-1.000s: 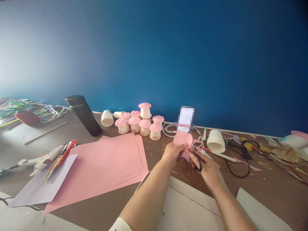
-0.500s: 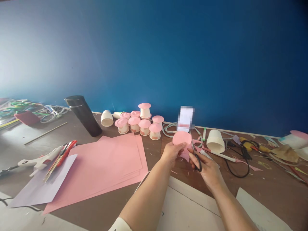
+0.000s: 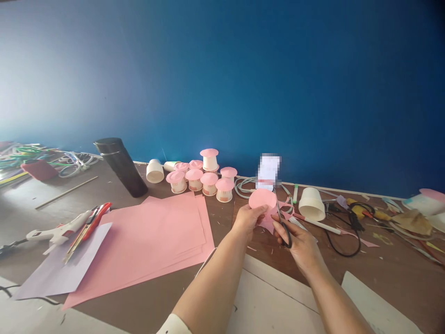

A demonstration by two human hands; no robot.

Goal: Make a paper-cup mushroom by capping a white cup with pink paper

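Note:
Between the thumb and fingers of my left hand (image 3: 249,221) is a piece of pink paper (image 3: 262,198) with a rounded upper edge. My right hand (image 3: 299,242) grips the dark handles of a pair of scissors (image 3: 285,234), its blades pointing up along the paper's right edge. A ragged pink strip hangs below, partly hidden by my fingers. Beyond my hands, small paper cups with pink paper tops (image 3: 224,189) stand grouped by the wall, one raised above the others.
Pink sheets (image 3: 156,232) lie on the left, with a red utility knife (image 3: 86,227) and glue gun (image 3: 59,229) beside them. A black flask (image 3: 123,169) stands behind. Stacked white cups (image 3: 312,204), a blurred white rectangle (image 3: 268,171) and cables (image 3: 344,253) lie along the right.
The pink paper's rounded edge has shifted up very slightly. Both hands keep nearly the same place and grip.

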